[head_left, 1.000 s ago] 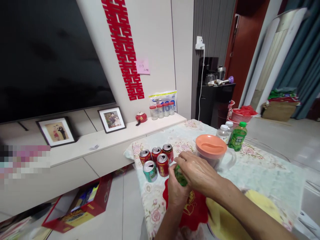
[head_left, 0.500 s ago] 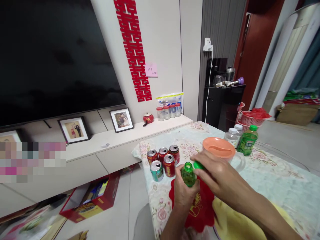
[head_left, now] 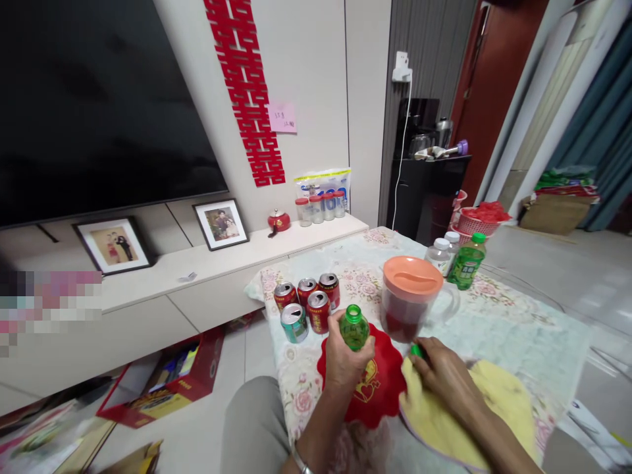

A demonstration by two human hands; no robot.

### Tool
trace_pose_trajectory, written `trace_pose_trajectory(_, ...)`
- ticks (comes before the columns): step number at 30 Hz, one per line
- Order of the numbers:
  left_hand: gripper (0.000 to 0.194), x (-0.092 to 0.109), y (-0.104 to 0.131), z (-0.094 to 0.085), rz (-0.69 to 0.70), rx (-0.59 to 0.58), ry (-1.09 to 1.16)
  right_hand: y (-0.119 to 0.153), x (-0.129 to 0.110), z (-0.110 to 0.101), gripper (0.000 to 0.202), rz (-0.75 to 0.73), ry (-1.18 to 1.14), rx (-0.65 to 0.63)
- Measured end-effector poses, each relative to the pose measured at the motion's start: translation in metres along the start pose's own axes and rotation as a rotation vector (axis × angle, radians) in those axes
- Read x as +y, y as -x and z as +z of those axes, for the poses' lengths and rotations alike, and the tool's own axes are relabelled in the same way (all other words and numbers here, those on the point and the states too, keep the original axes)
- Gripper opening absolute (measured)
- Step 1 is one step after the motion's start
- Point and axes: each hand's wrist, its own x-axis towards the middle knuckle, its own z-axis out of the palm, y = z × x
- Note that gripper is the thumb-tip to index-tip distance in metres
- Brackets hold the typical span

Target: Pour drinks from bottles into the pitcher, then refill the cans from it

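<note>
My left hand [head_left: 340,359] is wrapped round a green plastic bottle [head_left: 354,329], uncapped and upright above a red scalloped mat [head_left: 378,395] with a gold heart print. Between the fingers of my right hand [head_left: 442,368] is a green bottle cap [head_left: 417,351], low over a yellow cloth [head_left: 511,395]. Behind the hands stands a clear pitcher [head_left: 402,313] of dark red liquid with an orange lid [head_left: 413,275]. Left of the bottle are several opened red cans [head_left: 318,312] and a teal can [head_left: 294,322].
A capped green bottle [head_left: 467,262] and two white-capped bottles [head_left: 438,255] stand at the table's far right. A floral tablecloth [head_left: 498,322] covers the table. Along the wall runs a white cabinet [head_left: 269,250] with framed photos and jars. On the floor lies a red box [head_left: 168,375].
My right hand has moved away from the bottle mouth, down and right to the yellow cloth, with the cap. The pitcher shows more fully. The view has shifted slightly.
</note>
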Motion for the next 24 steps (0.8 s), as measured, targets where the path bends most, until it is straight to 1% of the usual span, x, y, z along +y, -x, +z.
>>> trace_pose_trajectory(5,0.056,0.000,0.000,0.000,0.001,0.004,-0.002,-0.015,0.009,0.009,0.027,0.153,0.108,0.035)
trace_pose_trajectory(7,0.056,0.003,0.000,-0.001,-0.018,0.009,-0.018,-0.017,0.015,0.009,0.022,0.182,0.102,0.044)
trace_pose_trajectory(9,0.055,0.005,0.000,-0.002,-0.034,0.014,-0.027,-0.015,0.022,0.006,0.022,0.184,0.058,0.056)
trace_pose_trajectory(12,0.056,0.006,0.001,-0.002,-0.041,0.004,-0.022,-0.009,0.037,-0.010,0.036,0.214,-0.053,0.106)
trace_pose_trajectory(15,0.056,0.005,0.001,-0.003,-0.055,-0.020,-0.017,-0.009,0.052,-0.031,0.056,0.303,-0.174,0.221)
trace_pose_trajectory(16,0.057,0.005,0.001,-0.003,-0.057,-0.025,-0.015,-0.011,0.055,-0.038,0.061,0.318,-0.278,0.276)
trace_pose_trajectory(17,0.057,0.004,0.001,-0.003,-0.058,-0.030,-0.013,-0.015,0.057,-0.043,0.064,0.318,-0.443,0.335)
trace_pose_trajectory(19,0.058,0.004,0.001,-0.004,-0.056,-0.034,-0.007,-0.027,0.055,-0.052,0.062,0.280,-0.819,0.424)
trace_pose_trajectory(20,0.059,0.003,0.001,-0.004,-0.056,-0.035,-0.002,-0.034,0.052,-0.054,0.058,0.248,-0.979,0.443)
trace_pose_trajectory(21,0.059,0.003,0.001,-0.004,-0.059,-0.036,0.004,-0.041,0.049,-0.056,0.055,0.215,-1.088,0.446)
trace_pose_trajectory(24,0.061,0.001,0.000,-0.004,-0.054,-0.041,0.028,-0.060,0.035,-0.058,0.053,0.131,-1.207,0.443)
